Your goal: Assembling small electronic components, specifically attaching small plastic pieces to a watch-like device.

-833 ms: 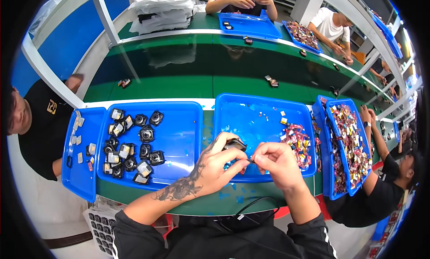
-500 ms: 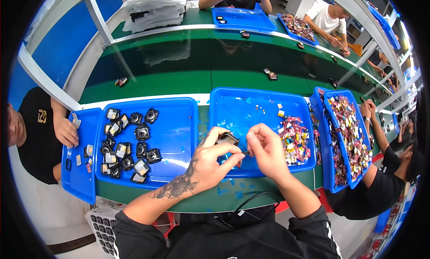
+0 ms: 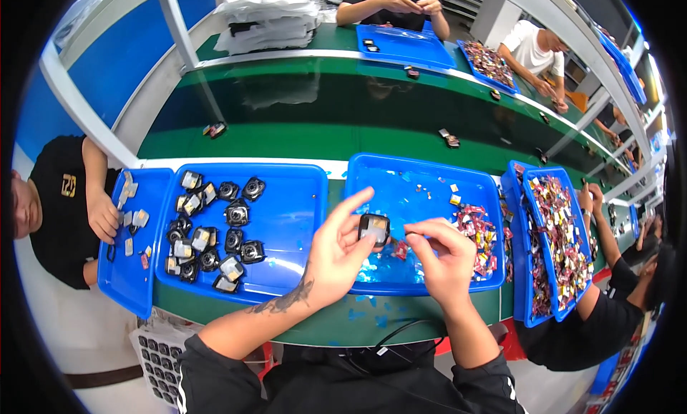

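Observation:
My left hand point(image 3: 335, 253) holds a small square black-framed device point(image 3: 374, 226) between thumb and fingers, its pale, translucent face turned up and the index finger raised. Just right of it, my right hand point(image 3: 449, 262) is closed in a pinch. A tiny dark bit shows at its fingertips, too small to name. Both hands hover over a blue tray point(image 3: 422, 172) holding a heap of small red, yellow and white pieces point(image 3: 478, 231) on its right side and scraps of blue film. A reddish piece point(image 3: 399, 251) is partly visible between my hands.
Left, a blue tray point(image 3: 293, 199) holds several black square devices point(image 3: 237, 213); beyond it a narrower tray point(image 3: 125, 285) is beside a co-worker's hand point(image 3: 102, 221). Stacked trays point(image 3: 531, 271) of small parts stand right. A green conveyor belt point(image 3: 308, 138) runs behind, carrying scattered pieces.
My left hand has turned over and opened up, bringing the device's pale face into view. My right hand has drawn away to the right and down, still pinched. The whole view has shifted slightly.

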`<state>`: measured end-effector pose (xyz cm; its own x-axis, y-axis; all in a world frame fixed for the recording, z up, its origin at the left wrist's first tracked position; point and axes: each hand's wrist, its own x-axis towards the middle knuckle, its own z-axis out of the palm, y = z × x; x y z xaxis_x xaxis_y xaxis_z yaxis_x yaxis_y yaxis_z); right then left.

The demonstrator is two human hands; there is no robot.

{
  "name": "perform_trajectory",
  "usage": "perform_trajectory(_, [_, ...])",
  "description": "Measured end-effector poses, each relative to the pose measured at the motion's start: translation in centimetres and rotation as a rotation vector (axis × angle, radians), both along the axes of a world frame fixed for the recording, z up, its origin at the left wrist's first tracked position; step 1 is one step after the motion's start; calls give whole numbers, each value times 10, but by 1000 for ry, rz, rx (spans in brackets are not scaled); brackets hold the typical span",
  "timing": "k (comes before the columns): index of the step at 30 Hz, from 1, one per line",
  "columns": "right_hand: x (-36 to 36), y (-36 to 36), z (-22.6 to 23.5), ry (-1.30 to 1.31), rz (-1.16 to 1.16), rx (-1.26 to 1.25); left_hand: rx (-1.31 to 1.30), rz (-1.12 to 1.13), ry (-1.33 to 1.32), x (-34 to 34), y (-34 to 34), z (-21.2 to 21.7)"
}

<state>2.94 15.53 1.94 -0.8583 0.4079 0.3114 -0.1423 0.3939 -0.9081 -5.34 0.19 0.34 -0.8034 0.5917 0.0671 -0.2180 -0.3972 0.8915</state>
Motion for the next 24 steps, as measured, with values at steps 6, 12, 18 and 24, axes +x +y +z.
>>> perform_trajectory(6, [1, -19, 8, -55, 118, 140, -27, 56, -133, -4, 6, -11])
perform_trajectory(12, [-5, -20, 11, -52, -76, 79, -57, -248, -51, -3, -9, -5])
perform_trajectory(18, [4, -19, 28, -108, -11, 299, -82, -288, 79, -3, -13, -2])
perform_trajectory(24, [1, -22, 33, -42, 8, 327, -129, -349, 120, -5, -16, -2])
